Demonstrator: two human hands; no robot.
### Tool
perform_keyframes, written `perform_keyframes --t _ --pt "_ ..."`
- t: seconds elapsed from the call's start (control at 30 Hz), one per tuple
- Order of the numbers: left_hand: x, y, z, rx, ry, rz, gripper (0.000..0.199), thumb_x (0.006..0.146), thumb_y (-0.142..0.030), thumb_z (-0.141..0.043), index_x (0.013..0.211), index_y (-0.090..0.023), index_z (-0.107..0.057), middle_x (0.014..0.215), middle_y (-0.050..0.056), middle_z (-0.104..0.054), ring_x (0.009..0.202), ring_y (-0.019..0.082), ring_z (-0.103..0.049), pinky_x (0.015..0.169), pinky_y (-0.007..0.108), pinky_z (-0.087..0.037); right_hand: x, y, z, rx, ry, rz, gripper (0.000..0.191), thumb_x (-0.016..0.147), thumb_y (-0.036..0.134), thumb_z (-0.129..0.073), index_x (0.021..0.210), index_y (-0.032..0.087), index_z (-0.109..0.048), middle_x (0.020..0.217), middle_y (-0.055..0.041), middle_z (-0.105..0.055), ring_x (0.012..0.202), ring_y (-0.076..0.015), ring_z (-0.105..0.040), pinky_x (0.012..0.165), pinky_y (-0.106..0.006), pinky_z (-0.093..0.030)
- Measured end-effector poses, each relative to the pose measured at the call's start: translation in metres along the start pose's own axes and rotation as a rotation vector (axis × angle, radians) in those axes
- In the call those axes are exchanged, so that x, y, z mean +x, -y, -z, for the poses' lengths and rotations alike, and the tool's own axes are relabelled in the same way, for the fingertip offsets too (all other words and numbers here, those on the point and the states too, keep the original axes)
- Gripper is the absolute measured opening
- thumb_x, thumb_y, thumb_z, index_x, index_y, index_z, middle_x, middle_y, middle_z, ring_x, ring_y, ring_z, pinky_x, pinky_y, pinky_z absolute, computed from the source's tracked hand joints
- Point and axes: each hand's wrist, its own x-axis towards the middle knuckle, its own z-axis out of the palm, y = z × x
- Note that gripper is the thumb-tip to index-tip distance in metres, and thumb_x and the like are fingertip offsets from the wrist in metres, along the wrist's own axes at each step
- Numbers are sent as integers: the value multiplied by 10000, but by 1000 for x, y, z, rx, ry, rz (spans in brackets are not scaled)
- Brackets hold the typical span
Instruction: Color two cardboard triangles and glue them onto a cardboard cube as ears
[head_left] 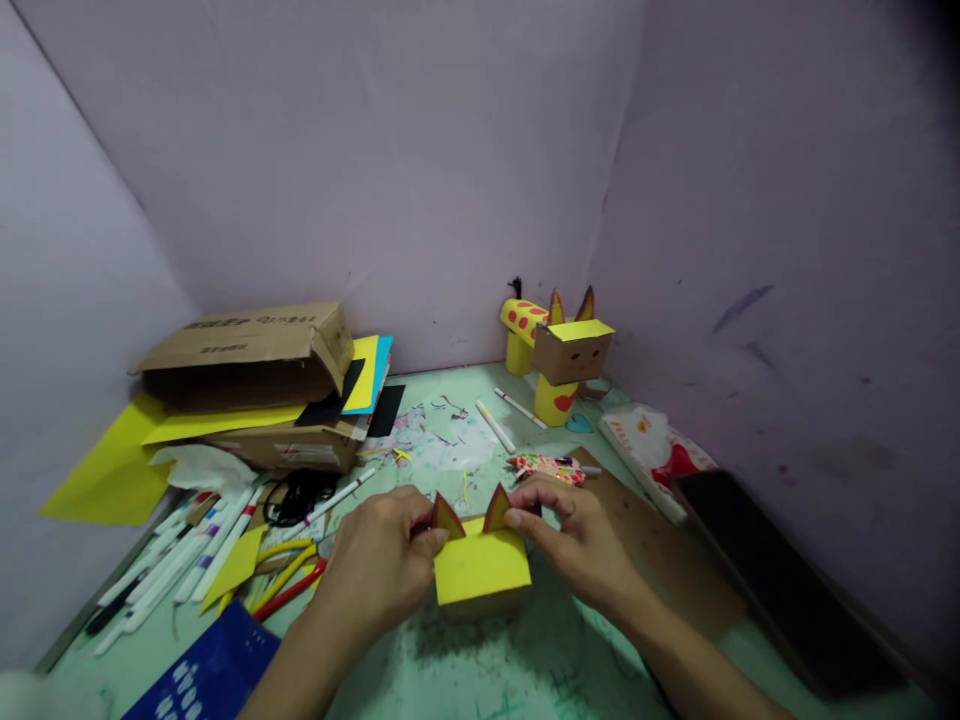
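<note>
Yellow ears [448, 521], two, are pointing lengthwise upward, left hand [384, 553] and right hand [583, 537] each pinching one, one box [482, 571] between

In the lower centre of the frame, the small box [484, 570] is between the left hand [394, 545] and the right hand [574, 535]; behind it, right of centre, stands the animal figure [574, 355]; at middle left, the upper carton [247, 342] lies over the lower carton [289, 450] (paper sheets [225, 424] are between them); before these lie markers [214, 540]; the phone [780, 580] is lower right.
</note>
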Motion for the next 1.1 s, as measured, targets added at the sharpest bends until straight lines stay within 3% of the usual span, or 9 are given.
perform_keyframes --t 0.47,1.1 --pt "0 0 0 22 19 10 145 758 -222 -510 617 -194 -534 738 22 -604 711 168 -531 643 286 -352 0 0 -1 11 -6 -1 83 730 236 -601 667 206 -646 663 -6 -671 643 -174 -596 620 -290 -452" --pt "1 2 1 -84 22 20 122 728 -213 -542 653 -211 -639 729 12 -635 719 169 -558 669 283 -397 1 3 2 -9 18 -28 107 731 266 -603 659 204 -654 670 -13 -675 651 -176 -594 631 -296 -448"
